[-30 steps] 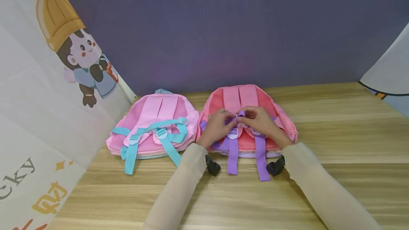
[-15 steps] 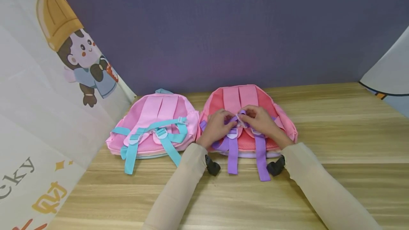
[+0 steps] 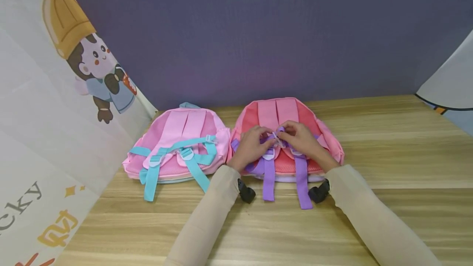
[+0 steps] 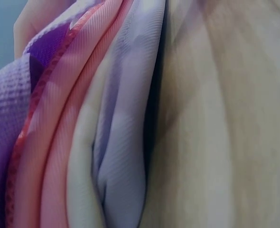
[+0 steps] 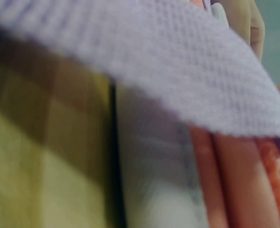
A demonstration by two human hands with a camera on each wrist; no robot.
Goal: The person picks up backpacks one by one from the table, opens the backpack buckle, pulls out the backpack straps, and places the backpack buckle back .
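A coral-pink backpack [image 3: 288, 112] lies with its straps facing up. Over its middle, a whitish plastic buckle [image 3: 278, 139] on a thin purple strap sits between both hands' fingertips. My left hand [image 3: 251, 147] pinches the buckle's left side, while my right hand [image 3: 301, 139] pinches the purple strap at its right. Two loose purple strap ends [image 3: 269, 180] hang over the front edge onto the table. In the left wrist view the bag's layered edge [image 4: 54, 142] shows beside a purple strap [image 4: 7, 109]. A pale purple strap [image 5: 178, 71] crosses the right wrist view, hiding most of that hand.
A light pink backpack [image 3: 173, 124] with turquoise straps [image 3: 151, 180] lies against the left side of the coral one. Both rest on a wood-grain table [image 3: 388, 147]. A dark panel [image 3: 258, 32] stands behind, and a printed white sheet [image 3: 37, 114] hangs at the left.
The purple strap loop between the fingertips has shrunk and turned, and more of the whitish buckle shows. Both hands stay nearly in place; the backpacks have not moved.
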